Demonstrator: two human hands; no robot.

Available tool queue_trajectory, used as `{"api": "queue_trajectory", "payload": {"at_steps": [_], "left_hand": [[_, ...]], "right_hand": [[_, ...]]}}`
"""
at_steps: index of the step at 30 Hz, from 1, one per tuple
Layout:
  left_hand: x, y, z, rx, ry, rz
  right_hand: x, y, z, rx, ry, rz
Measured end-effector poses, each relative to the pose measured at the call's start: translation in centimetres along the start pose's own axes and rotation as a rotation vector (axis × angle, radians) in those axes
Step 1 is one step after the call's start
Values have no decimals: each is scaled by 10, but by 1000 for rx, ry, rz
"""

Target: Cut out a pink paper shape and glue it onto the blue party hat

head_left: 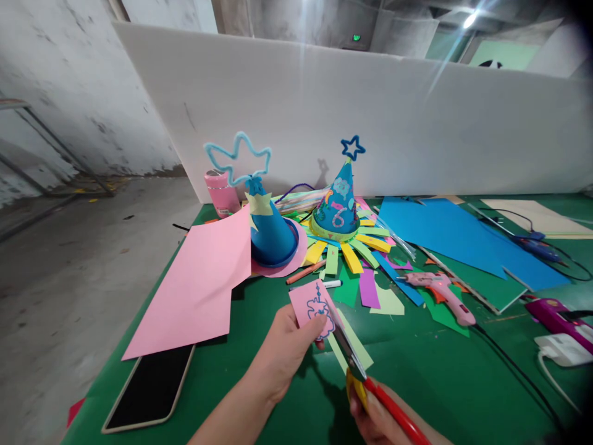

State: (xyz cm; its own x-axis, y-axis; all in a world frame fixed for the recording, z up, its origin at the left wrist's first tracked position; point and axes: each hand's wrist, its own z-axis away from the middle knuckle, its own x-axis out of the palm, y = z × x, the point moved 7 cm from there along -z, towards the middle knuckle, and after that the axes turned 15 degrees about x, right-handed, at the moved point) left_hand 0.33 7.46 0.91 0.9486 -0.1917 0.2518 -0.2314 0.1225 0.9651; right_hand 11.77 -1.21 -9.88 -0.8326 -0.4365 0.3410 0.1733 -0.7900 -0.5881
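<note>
My left hand [291, 337] pinches a small piece of pink paper [303, 301] between thumb and fingers. A wavy, flower-like outline is drawn on it in dark blue, partly under my thumb. My right hand [377, 411] is closed round the red and yellow handles of a pair of scissors [348, 352]. The scissor blades point up and away, along the right edge of the pink paper; whether they are biting into it I cannot tell. Beneath the blades a pale green paper strip [359, 346] lies on the table.
Two blue cone hats [273, 238] [340, 201] with pipe-cleaner stars stand behind my hands. A pink sheet [194, 278] overlaps a phone [151, 386] on the left. To the right lie a pink glue gun [442, 293], its cord, blue card [445, 232] and a purple power strip [556, 315].
</note>
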Motion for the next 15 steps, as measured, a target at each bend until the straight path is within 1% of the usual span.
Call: {"api": "queue_trajectory", "payload": {"at_steps": [3, 7, 9, 12, 15], "left_hand": [[0, 2, 0, 12, -45, -50], [0, 4, -2, 32, -78, -85], [0, 5, -2, 35, -89, -90], [1, 6, -3, 45, -108, -93], [0, 6, -3, 34, -120, -94]], "right_hand": [[3, -5, 5, -39, -17, 36], [11, -23, 23, -160, 16, 62], [15, -27, 29, -170, 16, 39], [17, -26, 32, -145, 9, 21], [18, -26, 32, -188, 26, 71]]}}
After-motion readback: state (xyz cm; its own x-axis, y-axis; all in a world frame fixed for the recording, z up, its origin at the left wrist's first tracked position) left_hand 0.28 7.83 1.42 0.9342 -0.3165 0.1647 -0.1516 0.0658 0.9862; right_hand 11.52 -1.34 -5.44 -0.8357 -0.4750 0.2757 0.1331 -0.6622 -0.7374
